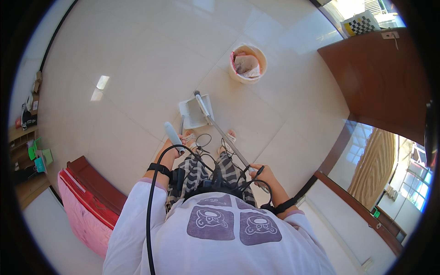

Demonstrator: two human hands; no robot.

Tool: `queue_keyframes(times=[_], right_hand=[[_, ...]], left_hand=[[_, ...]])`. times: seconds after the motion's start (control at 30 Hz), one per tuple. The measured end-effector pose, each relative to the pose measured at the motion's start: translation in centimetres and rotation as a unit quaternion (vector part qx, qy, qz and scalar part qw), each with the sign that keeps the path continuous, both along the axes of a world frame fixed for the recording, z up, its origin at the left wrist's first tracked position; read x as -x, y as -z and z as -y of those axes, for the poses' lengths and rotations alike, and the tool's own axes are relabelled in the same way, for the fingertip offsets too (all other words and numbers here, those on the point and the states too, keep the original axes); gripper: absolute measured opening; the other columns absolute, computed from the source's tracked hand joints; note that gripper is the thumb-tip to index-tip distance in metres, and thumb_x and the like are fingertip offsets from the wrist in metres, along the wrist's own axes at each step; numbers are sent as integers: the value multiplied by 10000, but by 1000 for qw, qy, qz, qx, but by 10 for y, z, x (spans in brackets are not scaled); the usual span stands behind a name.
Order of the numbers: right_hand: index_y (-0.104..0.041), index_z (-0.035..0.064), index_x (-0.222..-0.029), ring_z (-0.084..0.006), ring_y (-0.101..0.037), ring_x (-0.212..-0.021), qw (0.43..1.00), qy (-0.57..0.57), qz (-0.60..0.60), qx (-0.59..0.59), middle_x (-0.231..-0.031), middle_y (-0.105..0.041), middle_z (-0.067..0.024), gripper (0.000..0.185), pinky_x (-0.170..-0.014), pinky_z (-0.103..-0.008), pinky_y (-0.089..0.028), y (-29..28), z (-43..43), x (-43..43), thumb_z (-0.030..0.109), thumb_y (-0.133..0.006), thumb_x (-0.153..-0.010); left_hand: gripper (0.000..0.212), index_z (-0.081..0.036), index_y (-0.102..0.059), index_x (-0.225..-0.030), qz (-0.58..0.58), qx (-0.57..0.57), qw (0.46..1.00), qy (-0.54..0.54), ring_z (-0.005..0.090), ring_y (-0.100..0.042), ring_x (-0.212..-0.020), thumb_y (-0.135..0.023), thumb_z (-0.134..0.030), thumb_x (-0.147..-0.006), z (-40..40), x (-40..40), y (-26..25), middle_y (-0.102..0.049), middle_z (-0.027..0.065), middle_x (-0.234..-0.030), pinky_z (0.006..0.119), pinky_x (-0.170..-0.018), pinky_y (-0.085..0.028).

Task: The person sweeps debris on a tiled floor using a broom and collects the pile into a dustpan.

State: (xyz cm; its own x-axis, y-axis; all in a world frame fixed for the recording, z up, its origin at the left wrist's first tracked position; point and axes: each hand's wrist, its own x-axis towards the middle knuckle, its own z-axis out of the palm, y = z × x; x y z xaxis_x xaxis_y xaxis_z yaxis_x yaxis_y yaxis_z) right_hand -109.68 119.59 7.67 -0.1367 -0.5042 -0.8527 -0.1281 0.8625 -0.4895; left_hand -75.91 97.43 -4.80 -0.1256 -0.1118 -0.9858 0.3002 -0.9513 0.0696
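Note:
My left hand [176,144] is closed around the light grey handle of a long-handled dustpan [192,115], whose white pan lies on the floor before my feet. In my right hand [262,173] I grip the grey pole of a broom [228,141]. The broom's narrow head, with dark bristles at its far end, is over the dustpan; whether they touch cannot be told. Beyond the pan, a little to the right, stands a round cream waste bin [263,65] with a liner and crumpled waste inside.
Glossy tiles cover the floor [144,62]. A brown wooden panel [385,82] rises at the right. Pink and red bedding [82,213] lies at the lower left, near shelves [25,137] with several items. Black cables [151,206] hang about my arms and waist.

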Motion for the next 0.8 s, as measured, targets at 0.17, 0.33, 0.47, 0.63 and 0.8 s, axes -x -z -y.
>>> queue_keyframes(times=[0.17,0.33,0.47,0.63,0.8], right_hand=[[-556,2,-1218,-112,-491,-442,995,90,25,-44,-595,-537,-45,430,-384,-256,-372,-42,-45,24,35,-589,-791],[-531,16,-1255,-120,-483,-417,986,151,-33,-60,-599,-549,-60,456,-362,-265,-364,-64,-87,50,25,-577,-801],[-498,-2,-1280,-131,-491,-409,977,193,-67,-61,-603,-558,-73,485,-355,-271,-367,-66,-123,51,17,-568,-800],[-444,-25,-1312,-134,-505,-424,948,306,-62,-56,-618,-568,-73,517,-373,-265,-396,-66,-159,39,44,-574,-817],[-419,-18,-1328,-131,-508,-437,919,389,-58,-20,-640,-564,-79,517,-375,-260,-402,-54,-167,24,74,-561,-840]], left_hand=[[193,-19,-557,-830,-21,-14,1000,1,137,-494,-409,-576,-211,-823,15,-8,-11,-532,5,-539,259,-387,-413],[189,-36,-557,-823,-115,-37,993,-7,112,-459,-400,-566,-224,-813,13,-29,-28,-476,-46,-509,266,-394,-384],[147,-64,-536,-783,-175,-64,983,-2,95,-452,-387,-545,-205,-824,41,-52,-58,-471,-44,-504,249,-375,-385],[130,-87,-525,-823,-173,-28,983,45,95,-424,-365,-519,-212,-858,74,-69,-105,-453,-47,-499,252,-357,-358],[132,-69,-529,-883,-222,49,973,48,105,-428,-371,-509,-199,-888,97,-77,-141,-448,-35,-503,245,-372,-353]])
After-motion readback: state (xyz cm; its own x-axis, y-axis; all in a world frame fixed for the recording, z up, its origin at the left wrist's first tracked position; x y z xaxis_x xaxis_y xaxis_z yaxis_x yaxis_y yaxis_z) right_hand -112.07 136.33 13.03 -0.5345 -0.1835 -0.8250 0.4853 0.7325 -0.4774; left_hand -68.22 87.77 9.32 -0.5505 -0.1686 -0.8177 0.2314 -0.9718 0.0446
